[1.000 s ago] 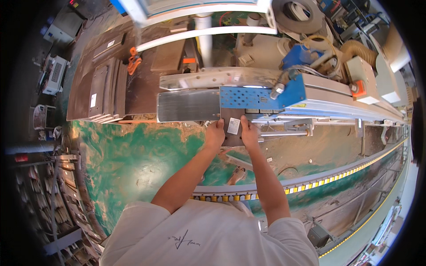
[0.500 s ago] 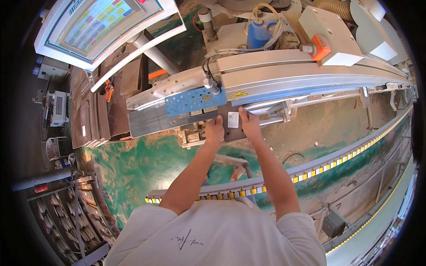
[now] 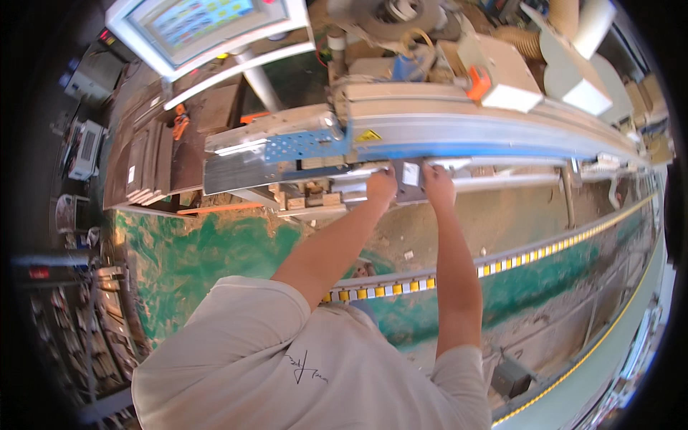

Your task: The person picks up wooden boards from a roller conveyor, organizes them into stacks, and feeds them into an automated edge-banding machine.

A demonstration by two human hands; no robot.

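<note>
A small dark brown board (image 3: 410, 193) with a white label (image 3: 411, 173) lies flat at the front edge of a long machine (image 3: 459, 127). My left hand (image 3: 381, 187) is closed on its left edge, while my right hand (image 3: 439, 188) grips the right edge. Just left of my left hand are the machine's metal plate (image 3: 240, 172) and a perforated blue guard (image 3: 297, 146). Both arms stretch forward, and the fingers are slightly blurred.
A control screen (image 3: 208, 25) stands at the upper left. Brown panels (image 3: 147, 161) are stacked below it. Between me and the machine runs a roller rail (image 3: 387, 290) with yellow and white rollers. Orange-handled tool (image 3: 180, 123) lies by the panels.
Both hands have moved right along the machine with the board, away from the blue guard and metal plate. The view has shifted too.
</note>
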